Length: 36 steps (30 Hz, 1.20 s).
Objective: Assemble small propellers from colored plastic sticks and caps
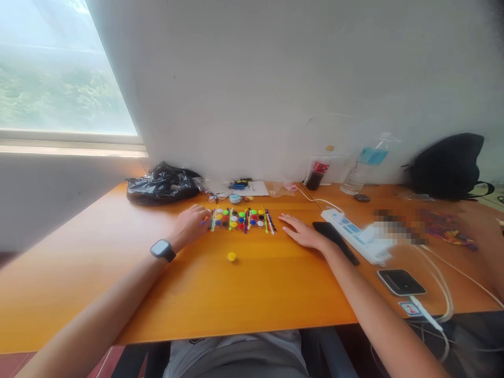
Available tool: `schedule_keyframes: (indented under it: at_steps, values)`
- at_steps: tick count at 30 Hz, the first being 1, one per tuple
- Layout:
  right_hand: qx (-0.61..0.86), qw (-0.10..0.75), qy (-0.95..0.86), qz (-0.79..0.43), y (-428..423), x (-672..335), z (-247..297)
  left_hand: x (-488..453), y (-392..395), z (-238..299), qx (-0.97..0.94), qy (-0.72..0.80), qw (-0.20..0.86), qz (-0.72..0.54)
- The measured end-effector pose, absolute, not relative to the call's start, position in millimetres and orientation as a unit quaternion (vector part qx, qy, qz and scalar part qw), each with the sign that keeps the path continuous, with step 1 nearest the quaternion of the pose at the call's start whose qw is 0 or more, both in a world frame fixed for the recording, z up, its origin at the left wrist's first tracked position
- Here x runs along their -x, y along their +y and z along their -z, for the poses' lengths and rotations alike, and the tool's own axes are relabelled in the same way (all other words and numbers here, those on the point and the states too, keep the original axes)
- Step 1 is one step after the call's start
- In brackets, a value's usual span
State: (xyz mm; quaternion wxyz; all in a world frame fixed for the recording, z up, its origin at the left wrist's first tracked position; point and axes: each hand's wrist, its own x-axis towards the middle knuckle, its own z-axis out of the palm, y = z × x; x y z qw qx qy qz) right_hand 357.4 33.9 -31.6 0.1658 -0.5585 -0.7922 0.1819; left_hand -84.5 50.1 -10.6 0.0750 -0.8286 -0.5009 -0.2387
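Observation:
In the head view, rows of small round pieces [238,219] in several colours lie on the table, with thin coloured sticks [268,220] standing between groups and at the ends. My left hand [192,224], with a watch on its wrist, is at the left end of the rows. Its fingers are closed around a small blue piece [203,222], whose shape is mostly hidden. To the right of the rows, my right hand [301,231] rests flat on the table, open, fingers stretched out and holding nothing. A single yellow round piece [232,257] sits apart, nearer to me.
A black plastic bag [163,184] lies at the back left. Along the wall stand a cola bottle [316,176] and a clear bottle [360,170]. Right of my right hand are a black phone [334,241], a white power strip [354,236], cables and a dark-topped device [401,282].

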Motion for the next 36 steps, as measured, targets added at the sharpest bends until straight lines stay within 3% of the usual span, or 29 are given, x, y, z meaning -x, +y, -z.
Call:
schedule_keyframes:
  at_steps: [13,18,21,24,28,33,36]
  values:
    - [0.559,0.184,-0.790,-0.170,33,-355,31,83,46,7,0.792,-0.514,0.090,0.317]
    - [0.547,0.357,-0.752,-0.085,27,-335,9,68,30,-3,0.799,-0.477,0.099,0.352]
    - [0.525,0.431,-0.710,-0.186,16,-305,-3,56,19,-8,0.821,-0.438,0.096,0.353]
    - [0.448,0.401,-0.692,-0.400,4,-267,-4,44,11,-7,0.841,-0.399,0.093,0.353]
    - [0.417,0.387,-0.600,-0.562,-3,-224,-2,28,3,3,0.874,-0.330,0.082,0.348]
    - [0.375,0.455,-0.560,-0.582,1,-201,-2,18,-6,6,0.896,-0.280,0.051,0.340]
    - [0.377,0.477,-0.563,-0.560,1,-204,3,23,-10,-2,0.918,-0.253,-0.030,0.303]
